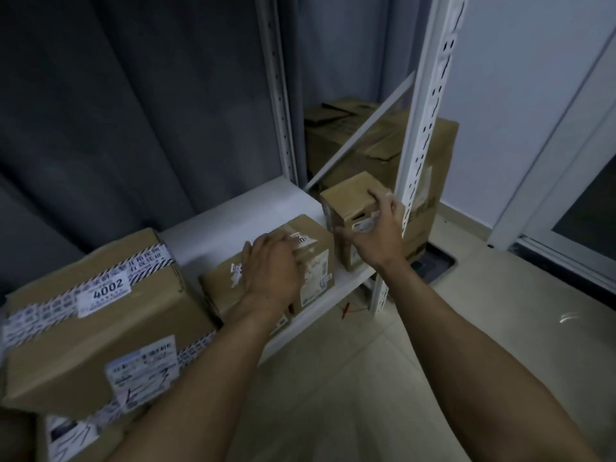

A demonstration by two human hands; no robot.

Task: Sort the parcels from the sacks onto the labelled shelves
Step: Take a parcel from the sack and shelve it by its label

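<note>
Three brown cardboard parcels stand on a low white shelf [233, 211]. The small upright parcel [350, 198] is at the shelf's right end; my right hand [376, 235] grips its near top edge, fingers curled over the top and thumb on the front. A medium parcel [316, 261] with white labels lies in the middle; my left hand [270, 268] rests flat on its top. A large parcel [100, 328] with patterned tape and a label reading 4002 sits at the left.
The white slotted rack post [423, 138] stands just right of the small parcel, with a diagonal brace behind. Large cardboard boxes [366, 145] sit on the floor behind the rack. A dark curtain hangs at the back, and a glass door is at the right.
</note>
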